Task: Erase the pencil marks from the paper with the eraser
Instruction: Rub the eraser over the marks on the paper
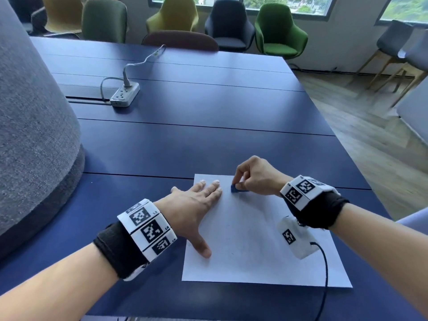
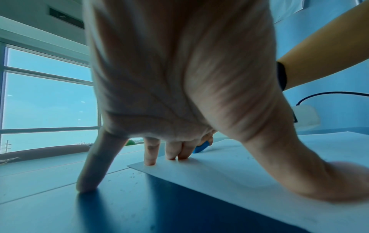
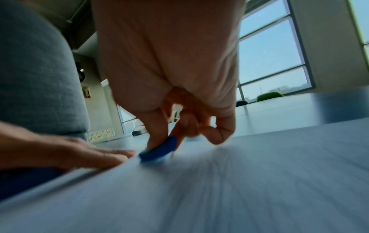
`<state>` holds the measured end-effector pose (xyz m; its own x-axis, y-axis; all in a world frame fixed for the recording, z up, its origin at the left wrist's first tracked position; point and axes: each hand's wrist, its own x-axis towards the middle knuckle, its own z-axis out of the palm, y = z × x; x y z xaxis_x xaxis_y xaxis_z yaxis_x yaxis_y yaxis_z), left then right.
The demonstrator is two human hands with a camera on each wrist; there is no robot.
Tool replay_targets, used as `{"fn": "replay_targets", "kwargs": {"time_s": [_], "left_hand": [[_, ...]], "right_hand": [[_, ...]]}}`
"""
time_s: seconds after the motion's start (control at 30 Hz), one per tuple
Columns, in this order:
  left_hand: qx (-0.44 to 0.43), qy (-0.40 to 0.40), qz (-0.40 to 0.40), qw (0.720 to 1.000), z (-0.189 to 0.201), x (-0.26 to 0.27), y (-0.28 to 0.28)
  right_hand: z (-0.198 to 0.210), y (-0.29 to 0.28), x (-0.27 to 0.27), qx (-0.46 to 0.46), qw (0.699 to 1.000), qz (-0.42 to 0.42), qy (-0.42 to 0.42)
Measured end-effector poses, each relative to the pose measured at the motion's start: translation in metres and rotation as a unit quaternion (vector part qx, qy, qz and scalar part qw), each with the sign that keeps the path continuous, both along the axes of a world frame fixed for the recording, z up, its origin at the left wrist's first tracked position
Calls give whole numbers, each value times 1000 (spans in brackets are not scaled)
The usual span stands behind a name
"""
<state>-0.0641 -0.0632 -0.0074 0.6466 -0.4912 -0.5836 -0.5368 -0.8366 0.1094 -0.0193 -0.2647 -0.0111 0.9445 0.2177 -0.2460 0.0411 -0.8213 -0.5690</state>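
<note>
A white sheet of paper point(image 1: 254, 239) lies on the dark blue table point(image 1: 185, 140). My left hand point(image 1: 196, 205) lies flat with spread fingers on the paper's left edge, thumb point(image 1: 203, 249) on the sheet, little finger point(image 2: 89, 173) on the table. My right hand point(image 1: 252, 177) pinches a small blue eraser point(image 1: 236, 189) between thumb and fingers, its lower end touching the paper near the far edge, just right of my left fingertips. In the right wrist view the eraser point(image 3: 159, 151) is tilted against the sheet. Only faint grey traces show on the paper.
A white power strip point(image 1: 125, 95) with its cable lies at the back left of the table. A large grey upholstered shape point(image 1: 32, 135) stands at the left. Several chairs point(image 1: 278, 28) line the far side. The table's right edge drops to a wooden floor point(image 1: 370, 135).
</note>
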Motion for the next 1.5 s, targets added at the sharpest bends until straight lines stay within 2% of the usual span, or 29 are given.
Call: {"fn": "replay_targets", "kwargs": {"time_s": [0.07,0.13,0.3,0.4,0.47,0.6,0.77,0.9,0.93,1.07,1.23,1.33,1.4,1.5], "left_hand": [[-1,-2,-1,1000,-1,0,0],[-3,-2,1,1000,-1,0,0],[4,0,2,1000,2,-2,-2],[4,1,1,1000,3,-2,-3],[4,-6,-1,1000,2,-2,-3],[5,-15,-8,1000,3,-2,-3],[8,-20,-14,1000,0,0,-2],[9,-20,-12,1000,-1,1,-2],[8,-18,-11,1000,-1,0,-2],[7,-22,-14,1000,-3,1,-1],[7,-28,-19,999,-4,2,-2],[9,-28,-20,999,-4,3,-2],[9,-29,-20,999,-5,3,-3],[8,-28,-16,999,-5,2,-3]], "right_hand": [[-1,2,1,8,998,-39,-48],[-3,2,-5,16,998,-40,-53],[2,-5,-28,-21,997,62,50],[1,-4,-25,-9,1000,21,-16],[-2,-4,-29,3,1000,7,-30],[2,-5,-44,-17,996,71,55],[1,-1,-35,17,1000,-13,-21],[6,-3,-54,0,995,63,80],[7,-2,-55,-7,995,64,79],[2,0,-53,3,999,-9,-35],[1,-1,-74,-1,997,70,43],[-1,-1,-66,14,1000,9,-10],[-1,-1,-69,28,1000,-1,-4],[2,0,-83,7,995,74,67]]}}
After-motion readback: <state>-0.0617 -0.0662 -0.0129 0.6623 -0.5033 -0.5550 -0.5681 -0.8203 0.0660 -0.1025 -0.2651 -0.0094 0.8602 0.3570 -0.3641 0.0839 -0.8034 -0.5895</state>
